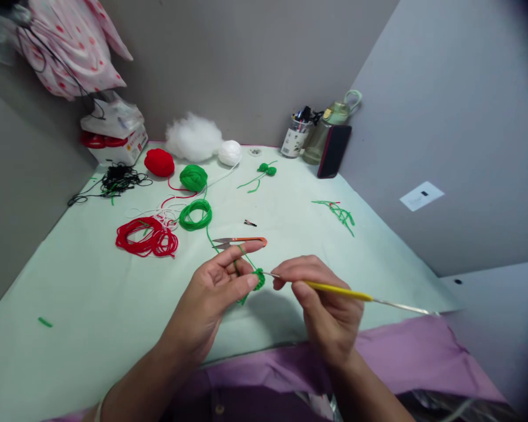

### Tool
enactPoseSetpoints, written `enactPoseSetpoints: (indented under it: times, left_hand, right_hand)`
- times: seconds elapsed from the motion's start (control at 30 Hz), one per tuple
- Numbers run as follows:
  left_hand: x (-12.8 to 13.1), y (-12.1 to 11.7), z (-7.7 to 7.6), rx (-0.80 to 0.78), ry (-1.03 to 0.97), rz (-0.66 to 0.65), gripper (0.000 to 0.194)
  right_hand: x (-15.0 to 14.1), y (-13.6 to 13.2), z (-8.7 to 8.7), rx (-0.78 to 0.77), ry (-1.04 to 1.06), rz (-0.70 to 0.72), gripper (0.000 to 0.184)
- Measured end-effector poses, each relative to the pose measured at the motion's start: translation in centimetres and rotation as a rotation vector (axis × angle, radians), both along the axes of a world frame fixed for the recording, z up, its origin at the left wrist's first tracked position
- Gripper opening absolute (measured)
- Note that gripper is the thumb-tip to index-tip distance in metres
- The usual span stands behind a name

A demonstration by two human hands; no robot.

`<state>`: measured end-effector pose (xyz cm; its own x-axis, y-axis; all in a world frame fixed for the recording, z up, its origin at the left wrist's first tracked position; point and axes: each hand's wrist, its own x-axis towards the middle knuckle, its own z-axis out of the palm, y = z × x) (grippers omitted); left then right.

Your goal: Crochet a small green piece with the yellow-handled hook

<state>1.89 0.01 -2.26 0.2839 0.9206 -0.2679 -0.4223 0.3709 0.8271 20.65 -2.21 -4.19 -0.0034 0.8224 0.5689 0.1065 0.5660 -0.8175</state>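
Between thumb and fingers, my left hand (pixel 217 287) pinches a small green crochet piece (pixel 259 279). Green yarn loops over its raised index finger and trails back to a loose green coil (pixel 196 214) and a green yarn ball (pixel 193 177). My right hand (pixel 323 299) is closed around the yellow handle of a crochet hook (pixel 338 289), held like a pen. The hook's thin metal tip meets the edge of the green piece; whether it is through a stitch I cannot tell. Just beyond my left fingertips lie orange-handled thread snips (pixel 246 240).
Red yarn (pixel 146 237), a red ball (pixel 159 162) and black yarn (pixel 121 179) lie left. White stuffing (pixel 193 138) and a white ball (pixel 229 152) sit behind. A pen cup (pixel 295 138), bottle (pixel 319 140) and phone (pixel 335 151) stand back right. Green scraps (pixel 341 214) lie right.
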Motion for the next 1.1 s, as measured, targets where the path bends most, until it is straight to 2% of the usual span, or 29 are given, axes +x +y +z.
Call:
enactPoseSetpoints:
  times: [0.1,0.17,0.33,0.43,0.5,0.57,0.67,0.7,0.77,0.83,0.9,0.97,1.1]
  left_hand:
    - [-0.1,0.0,-0.2,0.033,0.041,0.001,0.035]
    - [0.0,-0.2,-0.4,0.060,0.055,-0.009,0.035]
    - [0.6,-0.4,-0.7,0.101,0.054,-0.041,0.034]
    - [0.9,-0.4,-0.8,0.106,0.073,0.014,0.031]
    - [1.1,-0.5,-0.8,0.106,0.062,0.060,0.031]
    - [1.4,-0.5,-0.8,0.090,0.019,0.097,0.032]
    - [1.5,-0.4,-0.7,-0.013,-0.104,0.046,0.038]
    - [1.3,-0.2,-0.6,-0.056,-0.140,0.012,0.040]
    - [1.0,0.0,-0.5,-0.108,-0.170,-0.032,0.038]
    - [0.8,0.2,-0.5,-0.103,-0.144,-0.011,0.033]
    - [0.8,0.2,-0.5,-0.059,-0.104,0.018,0.032]
    - [1.0,0.0,-0.5,-0.012,-0.072,0.019,0.033]
    - [1.4,-0.4,-0.5,-0.003,-0.042,0.002,0.038]
  right_hand:
    - [-0.1,0.3,0.0,-0.120,0.230,0.076,0.019]
    - [-0.5,0.6,0.0,-0.160,0.311,0.134,0.018]
    - [-1.6,1.1,0.0,-0.099,0.231,0.068,0.015]
    - [-1.9,0.9,-0.2,-0.118,0.214,0.026,0.018]
    - [-1.9,0.6,-0.3,-0.075,0.111,-0.033,0.020]
    - [-1.9,0.2,-0.5,0.055,-0.093,-0.117,0.025]
    - [-1.6,0.0,-0.6,0.223,-0.316,-0.208,0.034]
    - [-1.5,0.0,-0.5,0.206,-0.291,-0.199,0.034]
    - [-1.3,0.4,-0.3,0.080,-0.096,-0.135,0.027]
    - [-1.2,0.8,-0.1,-0.053,0.142,-0.041,0.022]
    - [-1.2,1.2,0.0,-0.133,0.285,0.044,0.019]
    - [-1.5,1.3,-0.1,-0.158,0.310,0.084,0.015]
    - [-1.8,1.2,-0.1,-0.158,0.281,0.067,0.014]
